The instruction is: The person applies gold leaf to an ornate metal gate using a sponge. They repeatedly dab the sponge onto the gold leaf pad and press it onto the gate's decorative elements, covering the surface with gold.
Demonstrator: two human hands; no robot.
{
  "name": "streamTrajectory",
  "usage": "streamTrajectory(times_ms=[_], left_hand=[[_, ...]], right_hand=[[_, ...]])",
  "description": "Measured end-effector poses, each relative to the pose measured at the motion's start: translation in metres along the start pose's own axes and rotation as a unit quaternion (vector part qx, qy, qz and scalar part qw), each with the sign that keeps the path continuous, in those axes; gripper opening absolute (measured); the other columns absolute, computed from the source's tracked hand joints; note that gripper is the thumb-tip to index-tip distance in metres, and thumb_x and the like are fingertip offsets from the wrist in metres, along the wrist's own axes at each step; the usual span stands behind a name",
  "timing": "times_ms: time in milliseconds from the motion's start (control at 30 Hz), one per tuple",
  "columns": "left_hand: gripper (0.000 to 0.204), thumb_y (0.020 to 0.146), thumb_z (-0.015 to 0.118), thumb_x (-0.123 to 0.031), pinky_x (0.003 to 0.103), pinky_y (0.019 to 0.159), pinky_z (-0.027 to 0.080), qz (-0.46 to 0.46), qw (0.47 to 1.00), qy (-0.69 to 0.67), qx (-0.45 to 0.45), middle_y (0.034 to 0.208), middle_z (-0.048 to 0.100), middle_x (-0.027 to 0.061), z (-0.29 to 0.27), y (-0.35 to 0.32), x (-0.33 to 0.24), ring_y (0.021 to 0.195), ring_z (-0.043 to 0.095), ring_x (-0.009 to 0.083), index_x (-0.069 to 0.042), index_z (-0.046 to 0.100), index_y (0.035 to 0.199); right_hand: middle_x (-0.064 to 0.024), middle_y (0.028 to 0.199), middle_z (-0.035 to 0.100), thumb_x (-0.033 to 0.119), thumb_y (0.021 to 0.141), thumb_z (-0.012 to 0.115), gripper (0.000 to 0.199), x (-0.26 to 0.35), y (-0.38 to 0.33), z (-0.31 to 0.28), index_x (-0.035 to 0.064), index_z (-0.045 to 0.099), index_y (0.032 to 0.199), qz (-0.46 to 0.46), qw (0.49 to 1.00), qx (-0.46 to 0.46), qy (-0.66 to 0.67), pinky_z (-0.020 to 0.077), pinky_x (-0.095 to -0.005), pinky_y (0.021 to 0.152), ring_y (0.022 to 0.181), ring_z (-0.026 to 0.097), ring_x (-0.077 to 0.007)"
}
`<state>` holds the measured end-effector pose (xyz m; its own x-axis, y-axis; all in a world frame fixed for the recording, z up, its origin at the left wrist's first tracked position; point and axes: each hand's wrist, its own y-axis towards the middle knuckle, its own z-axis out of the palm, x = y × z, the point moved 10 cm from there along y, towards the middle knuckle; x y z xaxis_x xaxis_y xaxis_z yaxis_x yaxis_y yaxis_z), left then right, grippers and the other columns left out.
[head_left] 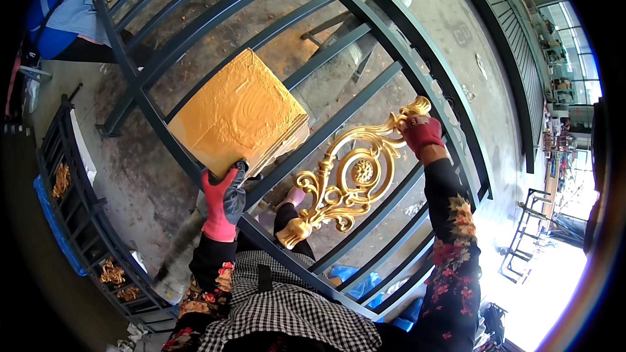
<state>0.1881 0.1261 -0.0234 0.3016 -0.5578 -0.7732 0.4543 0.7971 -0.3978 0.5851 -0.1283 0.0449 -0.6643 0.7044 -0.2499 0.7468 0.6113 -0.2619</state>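
The left hand [220,205] grips a gold-smeared board [238,112]; the right hand [422,133] clamps the gold scroll ornament's [349,179] tip. Steadying it against the dark gate bars [339,117] probably helps; finger detail is blurred.

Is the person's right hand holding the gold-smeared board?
No, the right hand grips the top of the gold scroll ornament; the left hand holds the board.

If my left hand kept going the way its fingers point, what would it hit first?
Your left hand points up at the gold-painted board that it already touches, so it would probably push straight into its lower edge.
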Motion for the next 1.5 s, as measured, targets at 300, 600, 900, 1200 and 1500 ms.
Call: streamTrajectory(times_ms=[300, 600, 900, 1200, 1500], left_hand=[[0.032, 0.081, 0.065, 0.004, 0.026, 0.078, 0.052, 0.043, 0.994, 0.095, 0.020, 0.103, 0.062, 0.0113, -0.008, 0.001, -0.009, 0.089, 0.063, 0.0175, 0.004, 0.050, 0.109], [0.030, 0.082, 0.063, 0.004, 0.024, 0.077, 0.050, 0.025, 0.998, 0.037, 0.053, 0.099, 0.063, 0.0092, 0.004, -0.006, -0.025, 0.086, 0.063, 0.0147, 0.005, 0.052, 0.110], [0.027, 0.086, 0.057, 0.001, 0.027, 0.082, 0.050, 0.032, 0.998, 0.040, 0.048, 0.102, 0.062, 0.0112, -0.008, -0.007, -0.033, 0.089, 0.063, 0.0171, 0.005, 0.050, 0.112], [0.027, 0.087, 0.057, -0.002, 0.027, 0.080, 0.051, 0.024, 0.998, 0.062, 0.023, 0.102, 0.062, 0.0106, -0.020, -0.001, -0.031, 0.088, 0.063, 0.0169, 0.005, 0.052, 0.113], [0.025, 0.088, 0.057, -0.001, 0.026, 0.079, 0.051, 0.040, 0.995, 0.080, 0.042, 0.101, 0.062, 0.0105, -0.009, -0.001, -0.038, 0.087, 0.062, 0.0157, 0.005, 0.053, 0.112]], right_hand=[[-0.0127, 0.079, 0.067, 0.039, 0.082, 0.054, 0.028, -0.006, -0.026, -0.005, 0.0131, 0.066, 0.082, 0.050, 0.998, -0.029, 0.030, 0.0508, -0.0423, 0.063, 0.070, 0.065, -0.0324], [-0.0131, 0.081, 0.067, 0.036, 0.083, 0.053, 0.027, 0.010, -0.019, 0.000, 0.0131, 0.067, 0.080, 0.041, 0.996, 0.075, -0.005, 0.0519, -0.0429, 0.066, 0.075, 0.065, -0.0328], [-0.0091, 0.085, 0.068, 0.035, 0.082, 0.052, 0.025, 0.005, -0.004, -0.005, 0.0172, 0.070, 0.084, 0.063, 0.993, 0.095, 0.039, 0.0517, -0.0396, 0.071, 0.081, 0.066, -0.0292], [-0.0122, 0.090, 0.067, 0.038, 0.082, 0.056, 0.028, 0.054, 0.025, -0.030, 0.0119, 0.068, 0.084, -0.050, 0.984, 0.082, 0.152, 0.0503, -0.0435, 0.072, 0.087, 0.064, -0.0328], [-0.0150, 0.086, 0.066, 0.034, 0.080, 0.058, 0.028, 0.050, 0.018, -0.016, 0.0093, 0.068, 0.087, -0.032, 0.981, 0.087, 0.170, 0.0502, -0.0392, 0.072, 0.083, 0.064, -0.0338]])
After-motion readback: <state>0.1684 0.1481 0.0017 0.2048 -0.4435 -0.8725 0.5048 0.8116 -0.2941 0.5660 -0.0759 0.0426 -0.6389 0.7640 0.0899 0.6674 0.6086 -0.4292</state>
